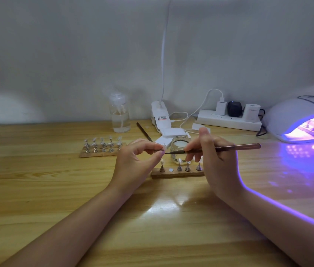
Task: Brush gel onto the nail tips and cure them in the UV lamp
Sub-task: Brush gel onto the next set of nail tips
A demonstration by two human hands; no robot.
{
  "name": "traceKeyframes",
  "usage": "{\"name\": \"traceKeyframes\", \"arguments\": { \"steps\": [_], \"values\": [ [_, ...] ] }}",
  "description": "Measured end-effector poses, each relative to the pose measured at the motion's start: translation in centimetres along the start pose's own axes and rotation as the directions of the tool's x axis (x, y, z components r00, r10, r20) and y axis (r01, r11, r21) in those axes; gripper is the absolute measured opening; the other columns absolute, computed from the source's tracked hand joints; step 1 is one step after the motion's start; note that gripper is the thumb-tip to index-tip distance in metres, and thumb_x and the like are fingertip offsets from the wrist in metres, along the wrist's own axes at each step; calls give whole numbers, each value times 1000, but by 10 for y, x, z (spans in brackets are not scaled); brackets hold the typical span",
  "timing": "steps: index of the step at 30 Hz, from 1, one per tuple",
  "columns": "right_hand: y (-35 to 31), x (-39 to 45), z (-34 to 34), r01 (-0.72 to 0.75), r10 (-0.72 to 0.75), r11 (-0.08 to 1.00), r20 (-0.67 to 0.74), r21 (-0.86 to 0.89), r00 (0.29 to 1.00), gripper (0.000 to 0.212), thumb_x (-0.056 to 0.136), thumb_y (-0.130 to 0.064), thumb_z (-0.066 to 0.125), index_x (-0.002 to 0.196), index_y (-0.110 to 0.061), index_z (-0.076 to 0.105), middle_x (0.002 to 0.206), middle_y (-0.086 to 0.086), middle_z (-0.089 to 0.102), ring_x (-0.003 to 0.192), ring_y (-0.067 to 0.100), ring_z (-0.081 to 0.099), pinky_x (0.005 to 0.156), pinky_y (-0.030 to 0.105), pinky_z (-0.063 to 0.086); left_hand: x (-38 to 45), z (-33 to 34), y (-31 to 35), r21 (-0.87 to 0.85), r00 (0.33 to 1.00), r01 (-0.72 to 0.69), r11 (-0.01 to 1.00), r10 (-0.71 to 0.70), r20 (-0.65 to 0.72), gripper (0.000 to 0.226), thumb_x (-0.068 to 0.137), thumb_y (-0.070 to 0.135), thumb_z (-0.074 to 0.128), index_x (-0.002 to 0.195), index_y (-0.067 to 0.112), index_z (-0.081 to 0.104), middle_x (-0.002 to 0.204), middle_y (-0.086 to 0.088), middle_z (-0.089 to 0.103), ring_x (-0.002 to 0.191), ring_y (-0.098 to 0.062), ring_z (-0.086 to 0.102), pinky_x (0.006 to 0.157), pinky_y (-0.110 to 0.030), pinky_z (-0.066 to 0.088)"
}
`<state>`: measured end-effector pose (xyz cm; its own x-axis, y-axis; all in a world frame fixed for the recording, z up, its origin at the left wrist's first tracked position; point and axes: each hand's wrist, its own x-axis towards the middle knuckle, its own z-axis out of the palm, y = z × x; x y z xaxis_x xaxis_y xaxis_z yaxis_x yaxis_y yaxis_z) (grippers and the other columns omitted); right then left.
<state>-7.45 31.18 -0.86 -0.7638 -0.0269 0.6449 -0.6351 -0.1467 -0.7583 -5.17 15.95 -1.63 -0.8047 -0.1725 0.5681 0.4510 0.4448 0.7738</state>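
My left hand [138, 160] pinches a small nail tip on its holder [163, 147] above the wooden table. My right hand [212, 157] grips a thin brown brush [235, 147], and its dark bristle end touches that nail tip. Just behind the brush stands an open glass jar of clear gel [180, 149]. Below my hands lies a wooden strip [177, 172] with several nail tips on metal stands and one bare slot. A second strip with two rows of nail tips [102, 146] lies to the left. The white UV lamp [302, 120] glows purple at far right, with strips of tips inside.
A clear pump bottle [119, 114], a clip lamp base [161, 116] with its cable, a spare brush [144, 132], small white boxes [171, 132] and a power strip with plugs [229, 120] line the back of the table by the wall.
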Motion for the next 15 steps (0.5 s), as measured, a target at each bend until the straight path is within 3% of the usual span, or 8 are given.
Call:
{"name": "traceKeyframes", "arguments": {
  "steps": [5, 10, 15],
  "values": [
    [1, 2, -2, -16, 15, 1000, -41, -15, 999, 41, 93, -28, 44, 62, -11, 64, 53, 6, 61, 45, 7, 48, 48, 16, 39, -1, 0, 0, -2, 1000, 9, 1000, -9, 8, 14, 73, 5, 72, 77, 18, 71, 78, 3, 68, 74, -5, 59, 68, -5, 39],
    [1, 1, -1, -29, 29, 999, -13, -41, 1000, 36, 87, -32, 43, 67, -12, 66, 55, -2, 63, 50, 4, 53, 56, 14, 42, -1, 0, 1, 1, 1000, 22, 1000, -22, 12, 15, 73, 7, 72, 77, 21, 70, 79, 5, 68, 75, -8, 60, 69, -6, 40],
    [-1, 2, -1, -40, 41, 999, -29, 21, 999, 43, 87, -31, 42, 62, -4, 64, 49, 5, 59, 46, 15, 51, 47, 17, 39, -1, -1, 1, 10, 1000, 28, 1000, -28, 8, 18, 73, 9, 72, 77, 26, 69, 79, 9, 68, 75, -2, 59, 71, -5, 40]
  ]
}}
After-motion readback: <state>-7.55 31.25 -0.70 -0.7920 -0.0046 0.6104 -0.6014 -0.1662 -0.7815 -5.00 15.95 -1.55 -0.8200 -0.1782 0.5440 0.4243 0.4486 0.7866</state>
